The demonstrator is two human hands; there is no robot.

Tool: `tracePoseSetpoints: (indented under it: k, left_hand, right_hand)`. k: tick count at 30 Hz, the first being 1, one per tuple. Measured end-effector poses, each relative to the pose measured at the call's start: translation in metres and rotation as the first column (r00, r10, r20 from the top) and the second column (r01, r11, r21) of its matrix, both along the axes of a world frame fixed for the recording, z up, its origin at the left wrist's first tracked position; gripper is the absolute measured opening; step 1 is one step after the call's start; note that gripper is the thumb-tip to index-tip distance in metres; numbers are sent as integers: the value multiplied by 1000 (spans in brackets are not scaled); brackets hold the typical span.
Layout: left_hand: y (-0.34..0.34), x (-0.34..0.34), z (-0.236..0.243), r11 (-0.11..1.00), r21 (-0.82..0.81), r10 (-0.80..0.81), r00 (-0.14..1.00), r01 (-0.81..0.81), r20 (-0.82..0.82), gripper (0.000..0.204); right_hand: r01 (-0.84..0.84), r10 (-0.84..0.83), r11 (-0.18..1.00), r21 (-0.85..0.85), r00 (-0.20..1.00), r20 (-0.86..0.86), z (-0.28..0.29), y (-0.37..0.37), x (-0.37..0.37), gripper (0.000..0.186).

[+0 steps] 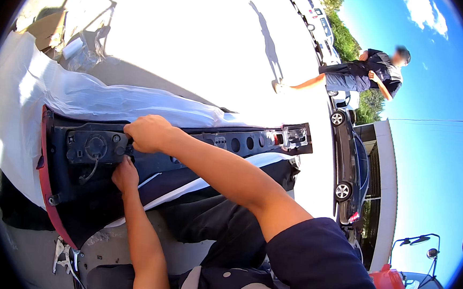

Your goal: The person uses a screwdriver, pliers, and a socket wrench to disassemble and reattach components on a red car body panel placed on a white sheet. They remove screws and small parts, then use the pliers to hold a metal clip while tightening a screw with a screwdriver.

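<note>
A long car body panel (219, 134) lies across in front of me, its black inner side up and a red painted edge at the left. Toward its left end sits a black housing (76, 140) with a round part and a short cable (90, 173). My right hand (151, 133) is closed at the housing's right side; its fingertips hide whatever they grip. Just below, my left hand (126, 175) has its fingers bent together against the housing's lower right corner. What it holds, if anything, is hidden.
White sheeting (138, 99) is draped beneath and behind the panel. Locking pliers (62, 256) lie on the ground at lower left. Cardboard (49, 28) and clear plastic are at upper left. A person (379, 71) stands away at upper right, near a dark car (348, 163).
</note>
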State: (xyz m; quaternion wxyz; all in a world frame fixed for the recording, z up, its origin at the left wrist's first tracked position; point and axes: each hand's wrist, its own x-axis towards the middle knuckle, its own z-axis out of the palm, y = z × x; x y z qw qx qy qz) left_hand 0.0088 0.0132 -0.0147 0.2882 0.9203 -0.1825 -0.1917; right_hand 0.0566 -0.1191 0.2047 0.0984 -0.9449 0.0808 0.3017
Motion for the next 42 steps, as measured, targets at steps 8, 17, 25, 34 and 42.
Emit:
tracePoseSetpoints:
  k: [8,17,25,34,42]
  left_hand:
    - [-9,3,7,994,-101,22,987,-38,-161,32]
    - [-2,-2,19,1000,-11,23,992,-24,-125,23]
    - [-6,-7,18,994,-96,53,998,-56,-35,20]
    - [-11,-9,23,994,-90,64,997,-68,-49,32]
    - [-10,-7,27,998,-43,42,994,-46,-104,28]
  right_hand:
    - [26,-105,994,105,437,893,-15,20,-31,13]
    - [-24,-773,177,984,615,154,-71,5,-45,15]
    - [-86,-954,258,962,137,268,-75,39,-41,32]
    - [7,-931,289,957,-230,283,-75,54,-33,37]
    - [103,-861,284,953,-410,301,-71,64,-24,39]
